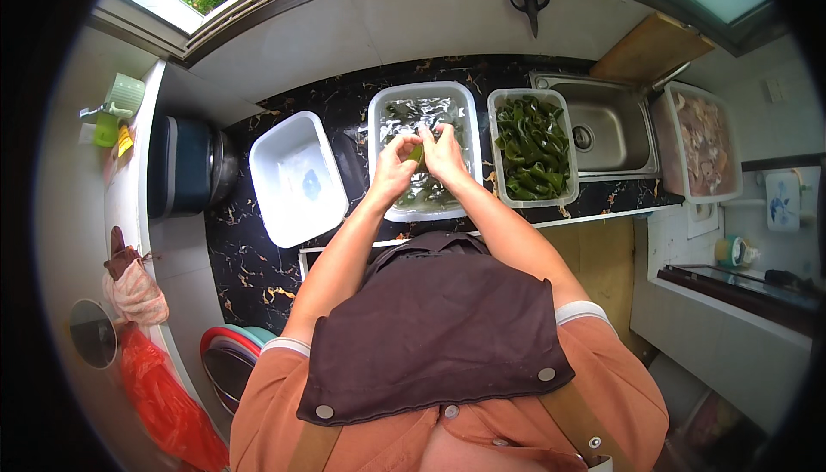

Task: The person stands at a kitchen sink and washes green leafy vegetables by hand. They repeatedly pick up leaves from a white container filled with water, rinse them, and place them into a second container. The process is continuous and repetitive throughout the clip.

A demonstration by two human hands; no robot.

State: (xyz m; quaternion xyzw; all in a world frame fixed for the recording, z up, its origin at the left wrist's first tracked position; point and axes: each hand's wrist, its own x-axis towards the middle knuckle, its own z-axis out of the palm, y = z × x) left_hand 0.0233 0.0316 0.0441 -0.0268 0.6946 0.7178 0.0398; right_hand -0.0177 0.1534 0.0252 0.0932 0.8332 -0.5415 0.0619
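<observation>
Both hands are over a white plastic tub of water with dark green leafy strips, likely kelp, under the surface. A piece of green kelp is pinched in my left hand. Close beside it, my right hand has its fingers at the top end of the same piece; how firmly they grip is partly hidden. To the right stands a second tub heaped with wet kelp strips. On the left, a tilted white tub holds only a small wet patch.
A steel sink lies right of the kelp tub, with a wooden board leaning behind. Beyond it is a tub of pale pieces in liquid. Scissors hang on the wall. Several basins stand at lower left.
</observation>
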